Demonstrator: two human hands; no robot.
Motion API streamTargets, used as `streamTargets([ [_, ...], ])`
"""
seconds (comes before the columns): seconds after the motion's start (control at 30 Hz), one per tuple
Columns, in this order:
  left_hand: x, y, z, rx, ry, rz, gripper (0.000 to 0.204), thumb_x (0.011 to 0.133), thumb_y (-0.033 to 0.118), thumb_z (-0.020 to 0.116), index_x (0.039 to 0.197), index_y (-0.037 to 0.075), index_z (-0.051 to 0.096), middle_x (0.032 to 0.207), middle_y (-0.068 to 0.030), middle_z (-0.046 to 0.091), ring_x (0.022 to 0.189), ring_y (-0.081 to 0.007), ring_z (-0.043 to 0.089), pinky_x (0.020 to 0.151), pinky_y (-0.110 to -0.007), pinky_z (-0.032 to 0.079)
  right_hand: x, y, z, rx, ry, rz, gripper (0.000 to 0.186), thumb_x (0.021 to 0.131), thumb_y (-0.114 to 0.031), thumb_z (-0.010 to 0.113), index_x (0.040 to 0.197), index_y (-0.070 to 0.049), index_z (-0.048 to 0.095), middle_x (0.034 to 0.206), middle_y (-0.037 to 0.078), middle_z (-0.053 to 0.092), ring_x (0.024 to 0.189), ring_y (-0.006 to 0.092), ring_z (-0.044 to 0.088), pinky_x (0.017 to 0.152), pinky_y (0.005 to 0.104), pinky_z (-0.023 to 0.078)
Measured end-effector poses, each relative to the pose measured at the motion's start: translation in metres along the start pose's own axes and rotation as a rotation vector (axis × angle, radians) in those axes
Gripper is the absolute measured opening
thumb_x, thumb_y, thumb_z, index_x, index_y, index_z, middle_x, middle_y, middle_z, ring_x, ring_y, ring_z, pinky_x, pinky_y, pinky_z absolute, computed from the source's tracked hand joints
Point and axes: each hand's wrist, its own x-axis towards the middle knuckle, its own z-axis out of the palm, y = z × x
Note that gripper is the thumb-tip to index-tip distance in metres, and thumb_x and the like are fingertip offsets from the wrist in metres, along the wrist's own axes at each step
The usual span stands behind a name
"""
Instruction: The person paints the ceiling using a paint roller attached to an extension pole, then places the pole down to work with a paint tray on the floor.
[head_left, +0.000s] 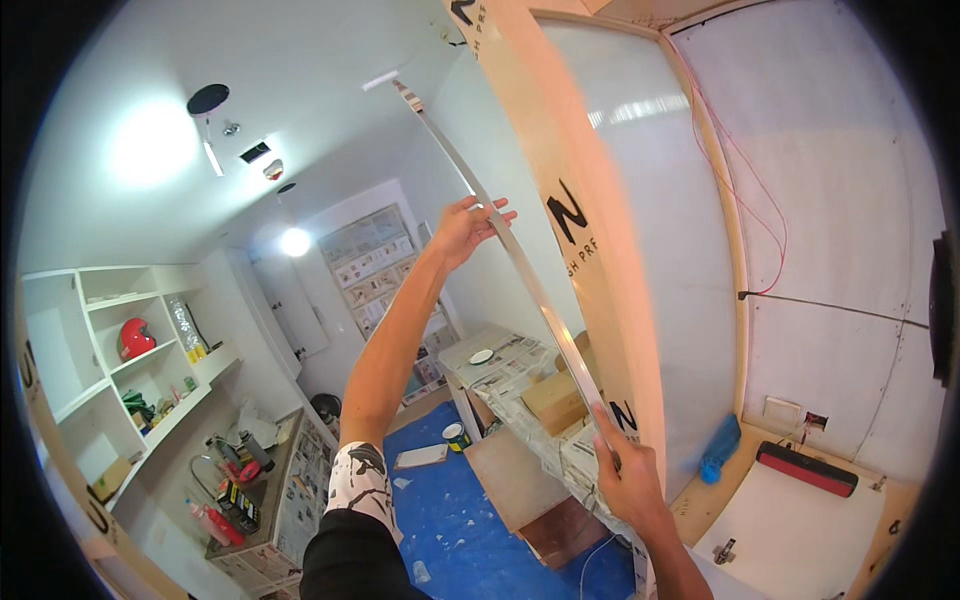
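Observation:
A long, thin, shiny metal strip point(540, 290) slants across the middle, its far end raised toward the ceiling and its near end low at the right. Up along its length, my left hand point(468, 230) steadies it, with fingertips showing past the strip's far side. Lower down, my right hand point(630, 470) is closed round the near end, the forefinger laid along the metal. Just to the right, nearly parallel to the strip, stands a wooden frame post point(590, 250) in printed wrapping; whether the strip touches it, I cannot tell.
Beyond the post is a pale panel point(640, 150). A paper-covered counter point(505, 375) holds a cardboard box point(558, 402). Blue sheeting point(440, 510) covers the floor, with a paint can point(456, 437) and boards point(530, 490). White shelves point(95, 340) hold a red helmet point(136, 339).

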Motion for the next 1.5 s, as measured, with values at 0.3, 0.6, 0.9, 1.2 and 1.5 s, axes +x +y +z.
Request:
streamTargets([
  [0.3,-0.094,0.058,0.112,0.266,-0.053,-0.037,0.038,0.095,0.01,0.052,0.128,-0.009,0.046,0.125,-0.0163,0.057,0.114,-0.0242,0.057,0.1,-0.038,0.046,-0.126,-0.01,-0.076,0.051,0.016,0.018,0.045,0.089,-0.005,0.055,0.133,-0.006,0.052,0.06,0.016,0.053,0.049,0.0221,0.049,0.051,0.033,0.042],
  [0.6,-0.191,0.117,0.209,0.384,-0.077,-0.012,0.038,0.097,0.013,0.051,0.129,-0.007,0.049,0.126,-0.0125,0.059,0.113,-0.0181,0.056,0.104,-0.037,0.042,-0.25,-0.033,-0.129,0.109,0.043,0.092,0.026,0.09,-0.009,0.058,0.115,-0.006,0.064,0.062,0.016,0.055,0.045,0.0219,0.047,0.046,0.0351,0.038],
  [0.9,-0.259,0.141,0.297,0.392,-0.191,-0.042,0.043,0.097,0.016,0.052,0.133,-0.007,0.046,0.13,-0.0117,0.057,0.117,-0.0177,0.054,0.103,-0.036,0.043,-0.342,-0.018,-0.206,0.03,0.056,0.017,0.022,0.086,-0.003,0.059,0.107,-0.004,0.066,0.068,0.017,0.059,0.05,0.0294,0.05,0.048,0.0374,0.04],
  [1.2,-0.289,0.152,0.327,0.38,-0.175,-0.007,0.044,0.097,0.017,0.054,0.132,-0.009,0.046,0.127,-0.0137,0.058,0.114,-0.0172,0.056,0.101,-0.035,0.044,-0.401,-0.031,-0.242,-0.032,-0.141,0.268,0.039,0.087,-0.001,0.057,0.125,-0.007,0.059,0.107,0.022,0.065,0.067,0.0325,0.061,0.062,0.0397,0.049],
  [1.5,-0.24,0.139,0.284,0.272,-0.023,-0.001,0.042,0.095,0.018,0.057,0.126,-0.01,0.052,0.123,-0.0143,0.06,0.11,-0.0182,0.058,0.098,-0.036,0.044,-0.317,-0.061,-0.22,0.009,-0.054,0.113,0.043,0.091,-0.006,0.054,0.134,-0.009,0.052,0.067,0.018,0.057,0.05,0.0246,0.047,0.049,0.0354,0.041],
])
